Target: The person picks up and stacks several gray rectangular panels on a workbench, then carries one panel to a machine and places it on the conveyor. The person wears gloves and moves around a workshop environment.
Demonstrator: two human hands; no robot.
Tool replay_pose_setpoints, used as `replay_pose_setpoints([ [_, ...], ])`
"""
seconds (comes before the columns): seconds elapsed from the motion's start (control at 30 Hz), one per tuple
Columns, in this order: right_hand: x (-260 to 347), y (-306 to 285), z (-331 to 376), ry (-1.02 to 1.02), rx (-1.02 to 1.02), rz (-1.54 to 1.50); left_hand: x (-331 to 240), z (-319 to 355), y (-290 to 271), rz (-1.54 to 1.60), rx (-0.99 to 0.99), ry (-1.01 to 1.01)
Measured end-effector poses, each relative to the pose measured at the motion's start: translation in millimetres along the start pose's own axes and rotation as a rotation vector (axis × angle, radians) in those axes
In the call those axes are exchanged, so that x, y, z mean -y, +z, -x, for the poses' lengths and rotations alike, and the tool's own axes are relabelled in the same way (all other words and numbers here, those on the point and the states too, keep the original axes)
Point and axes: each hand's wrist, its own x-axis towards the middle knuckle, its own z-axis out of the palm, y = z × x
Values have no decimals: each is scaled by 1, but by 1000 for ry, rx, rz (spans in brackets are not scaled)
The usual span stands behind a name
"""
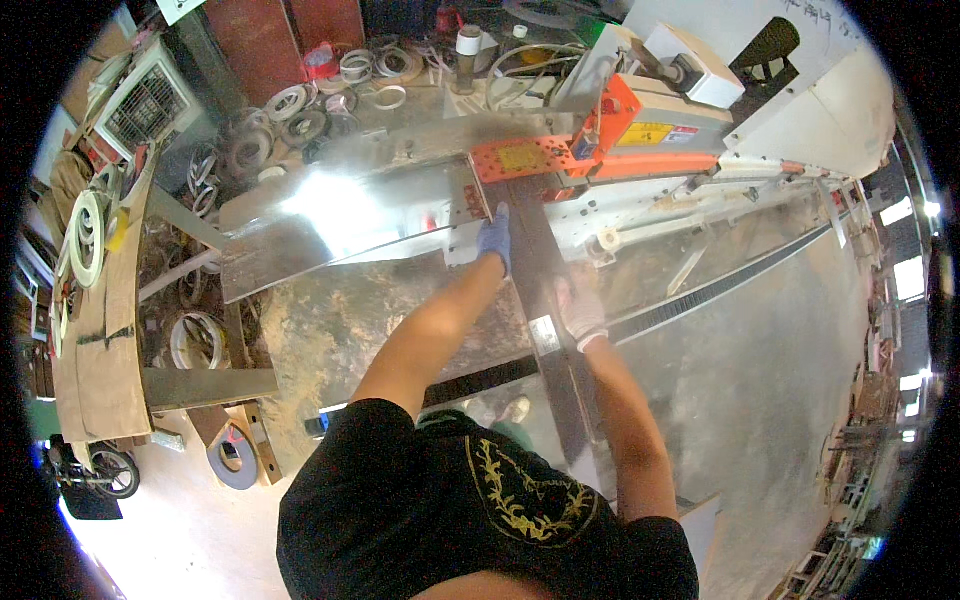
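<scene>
At the machine, left hand and right hand press flat, unclenched, on a blurred dark panel.

A long board was laid lengthwise ahead of the person, far end butted against the machine at the back; the left hand was set on the board's left edge near that end, the right hand on its right edge, nearer the body. A metal guard plate was placed left of the board, w/ tape rolls scattered behind it on the bench, and a track was run out to the right. Panels were stacked at far left, w/ more rolls on and beside them.
</scene>
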Motion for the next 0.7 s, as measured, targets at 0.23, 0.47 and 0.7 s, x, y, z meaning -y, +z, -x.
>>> replay_pose_setpoints([
  [0.23, 11, 11, -30, -249, -118, -435, -1, -43, -27, 318, 319, -184],
  [0.47, 8, -5, -35, 71, 266, -618, -16, 38, -37, 225, 405, 12],
  [0.7, -17, 37, -41, 22, 246, -824, -2, 41, -8, 297, 131, 33],
])
